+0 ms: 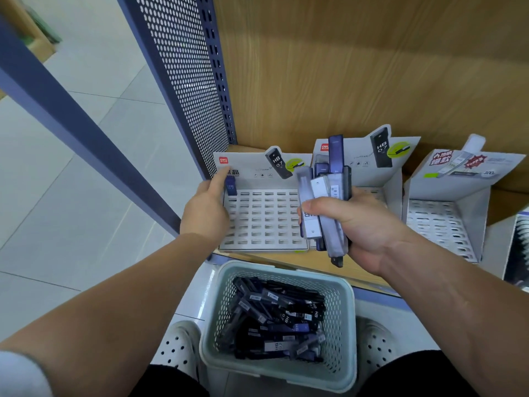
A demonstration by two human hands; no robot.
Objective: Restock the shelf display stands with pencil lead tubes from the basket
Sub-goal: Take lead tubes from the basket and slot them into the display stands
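A pale green perforated basket stands on the floor between my feet, full of dark pencil lead tubes. On the wooden shelf a white display stand with rows of slots holds one blue tube in its back left slot. My left hand touches that tube, index finger straight along it. My right hand grips a bundle of several tubes upright above the shelf's front edge. A second stand with a few tubes stands behind the bundle.
A third white stand with open slots sits at the right. A blue perforated metal panel bounds the shelf on the left, with a wood-grain back wall. My white shoes flank the basket.
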